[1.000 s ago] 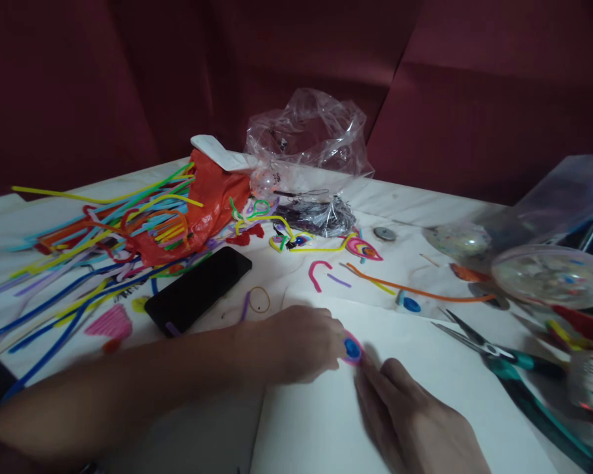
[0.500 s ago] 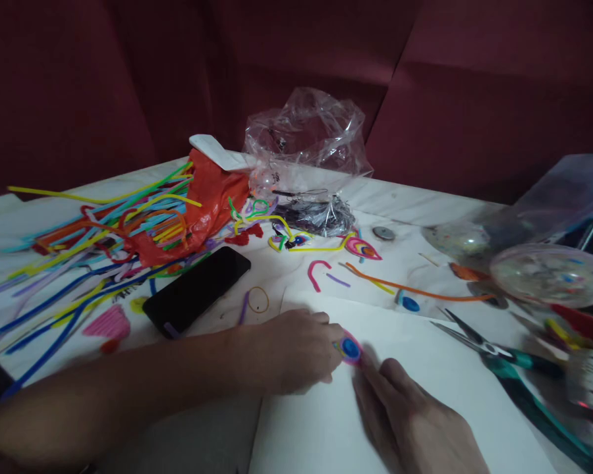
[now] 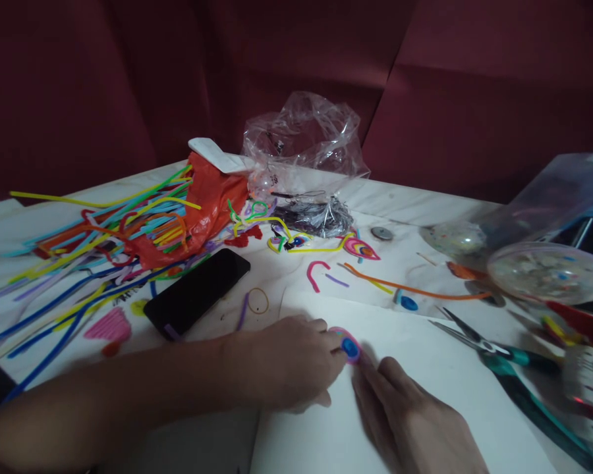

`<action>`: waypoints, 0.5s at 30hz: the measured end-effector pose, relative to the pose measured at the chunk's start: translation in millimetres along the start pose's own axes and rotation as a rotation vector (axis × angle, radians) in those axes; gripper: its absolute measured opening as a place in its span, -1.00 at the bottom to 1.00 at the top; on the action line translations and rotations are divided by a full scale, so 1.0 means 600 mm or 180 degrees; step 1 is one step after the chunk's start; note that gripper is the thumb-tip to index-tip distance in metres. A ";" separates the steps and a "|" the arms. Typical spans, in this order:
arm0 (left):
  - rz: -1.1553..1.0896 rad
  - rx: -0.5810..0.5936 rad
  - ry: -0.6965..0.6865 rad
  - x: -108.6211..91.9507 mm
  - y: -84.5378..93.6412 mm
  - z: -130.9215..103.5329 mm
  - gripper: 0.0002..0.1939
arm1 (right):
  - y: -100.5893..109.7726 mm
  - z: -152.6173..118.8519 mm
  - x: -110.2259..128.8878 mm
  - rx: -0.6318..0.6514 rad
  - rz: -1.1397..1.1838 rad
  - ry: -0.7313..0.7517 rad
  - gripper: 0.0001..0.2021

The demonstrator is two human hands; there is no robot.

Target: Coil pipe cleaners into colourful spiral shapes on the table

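On the white paper [image 3: 435, 382] lies a small coil piece [image 3: 350, 347], blue in the middle with a pink outer ring. My left hand [image 3: 296, 362] reaches in from the left, its bent fingers on the piece's left side and partly covering it. From the lower right, my right hand [image 3: 410, 415] touches the piece's lower right edge with its fingertips, the fingers pressed together. Both hands hold the piece down on the paper.
Pliers [image 3: 489, 345] lie open to the right, near clear round containers [image 3: 548, 273]. A black phone [image 3: 197, 293] and many coloured pipe cleaners [image 3: 103, 230] are on the left. A clear plastic bag [image 3: 306, 145] stands behind.
My left hand's fingers have shifted slightly over the piece, and more of the pink ring's upper edge shows. My right hand has barely moved.
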State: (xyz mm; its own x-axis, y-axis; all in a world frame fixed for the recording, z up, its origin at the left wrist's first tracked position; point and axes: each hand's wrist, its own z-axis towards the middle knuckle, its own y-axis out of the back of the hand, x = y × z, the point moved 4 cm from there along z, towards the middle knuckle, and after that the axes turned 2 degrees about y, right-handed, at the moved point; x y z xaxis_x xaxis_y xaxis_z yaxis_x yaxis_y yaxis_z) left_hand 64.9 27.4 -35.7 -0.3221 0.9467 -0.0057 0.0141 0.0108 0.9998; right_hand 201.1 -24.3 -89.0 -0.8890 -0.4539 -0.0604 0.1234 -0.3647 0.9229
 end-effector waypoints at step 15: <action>-0.0504 -0.0041 0.0054 0.021 0.015 0.000 -0.55 | 0.002 0.001 0.000 -0.0005 -0.0078 0.0039 -0.62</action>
State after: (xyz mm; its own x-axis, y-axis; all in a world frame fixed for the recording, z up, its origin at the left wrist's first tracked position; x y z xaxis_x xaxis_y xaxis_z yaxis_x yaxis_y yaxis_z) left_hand 60.9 39.6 -26.8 -0.3351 0.9280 -0.1631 -0.0503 0.1553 0.9866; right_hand 201.1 -24.3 -87.3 -0.8862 -0.4548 -0.0878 0.1023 -0.3770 0.9206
